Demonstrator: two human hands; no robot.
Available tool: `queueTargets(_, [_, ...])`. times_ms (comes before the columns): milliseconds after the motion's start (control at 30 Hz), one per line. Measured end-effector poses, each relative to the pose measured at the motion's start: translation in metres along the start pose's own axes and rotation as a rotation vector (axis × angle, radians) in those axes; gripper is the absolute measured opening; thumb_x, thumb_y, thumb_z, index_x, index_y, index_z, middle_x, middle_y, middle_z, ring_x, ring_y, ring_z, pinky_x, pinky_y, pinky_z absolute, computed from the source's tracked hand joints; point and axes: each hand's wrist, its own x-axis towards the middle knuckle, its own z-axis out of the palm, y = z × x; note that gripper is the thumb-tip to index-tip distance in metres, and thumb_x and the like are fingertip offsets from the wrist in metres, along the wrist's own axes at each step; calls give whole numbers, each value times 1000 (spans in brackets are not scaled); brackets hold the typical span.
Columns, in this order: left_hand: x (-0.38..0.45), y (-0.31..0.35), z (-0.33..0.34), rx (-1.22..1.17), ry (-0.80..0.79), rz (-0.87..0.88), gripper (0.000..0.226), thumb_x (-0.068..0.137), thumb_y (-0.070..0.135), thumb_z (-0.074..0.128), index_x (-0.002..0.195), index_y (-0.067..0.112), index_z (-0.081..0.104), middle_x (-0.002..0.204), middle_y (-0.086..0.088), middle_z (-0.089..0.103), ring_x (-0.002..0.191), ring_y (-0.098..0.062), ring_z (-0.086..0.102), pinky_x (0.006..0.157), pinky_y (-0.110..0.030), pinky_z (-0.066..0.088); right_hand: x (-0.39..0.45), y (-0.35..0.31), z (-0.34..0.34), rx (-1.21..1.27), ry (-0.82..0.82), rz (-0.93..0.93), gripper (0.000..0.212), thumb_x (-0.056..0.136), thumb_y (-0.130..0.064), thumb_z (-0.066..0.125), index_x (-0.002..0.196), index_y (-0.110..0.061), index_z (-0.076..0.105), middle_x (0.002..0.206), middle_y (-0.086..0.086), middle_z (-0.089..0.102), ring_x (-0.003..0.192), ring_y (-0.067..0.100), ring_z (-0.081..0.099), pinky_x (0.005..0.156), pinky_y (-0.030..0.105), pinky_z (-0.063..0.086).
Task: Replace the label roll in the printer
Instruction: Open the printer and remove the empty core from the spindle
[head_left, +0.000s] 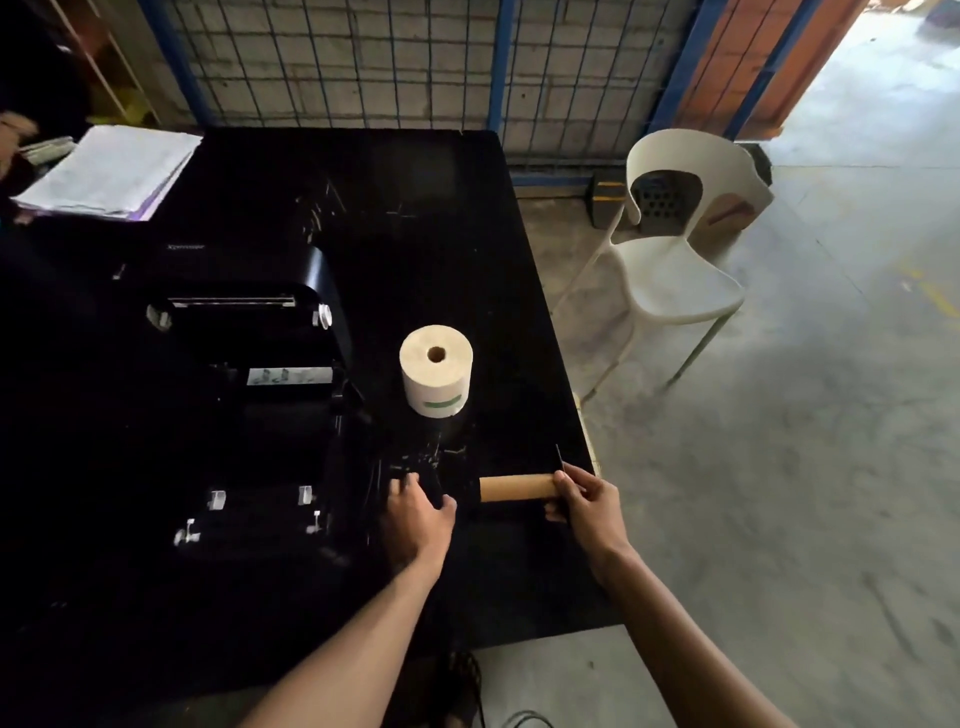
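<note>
A black label printer (244, 395) stands open on the left half of the black table (467, 218), its lid tilted back. A full white label roll (437, 378) with a green mark stands on end to the printer's right. My right hand (584, 501) grips the right end of a bare brown cardboard core (517, 487), held level just over the table near its right edge. A thin dark part sticks up by my right fingers. My left hand (418, 517) curls around a dark object beside the printer's front right corner; what it is I cannot make out.
A stack of white papers (111, 171) lies at the table's far left corner, with another person's hand at the left edge. A white plastic chair (675, 270) stands on the concrete floor to the right. A wire mesh fence (415, 62) runs behind the table.
</note>
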Motion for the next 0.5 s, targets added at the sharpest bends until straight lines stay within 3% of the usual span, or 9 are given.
queueTargets(100, [-5,0,3,7,-24,4,57,82,30,71,131,7,54,126,-12,57,104,-27,64,80,-37,54,2,0,4,26,15,-11,38,100,-12,57,137,-2,56,102,12,70,76,21,62,85,46,60])
queueTargets(300, [-12,-2,-3,-66,34,53,45,90,28,61,132,12,56,128,-4,53,107,-22,61,82,-34,54,4,2,4,27,-26,-25,39,100,-14,56,139,-9,56,113,12,68,83,22,65,88,43,60])
queueTargets(400, [-22,4,-13,-326,71,237,45,91,42,47,126,17,62,124,4,51,116,-11,50,98,-32,45,4,-1,2,18,-78,-41,38,100,-15,56,138,-11,56,111,11,69,82,22,66,88,42,61])
queueTargets(500, [-30,10,-21,-245,-90,505,46,90,48,55,132,29,56,130,16,46,124,0,37,103,-20,33,4,-4,1,-1,-170,-81,38,99,-15,57,137,-12,57,110,14,69,80,20,67,79,32,63])
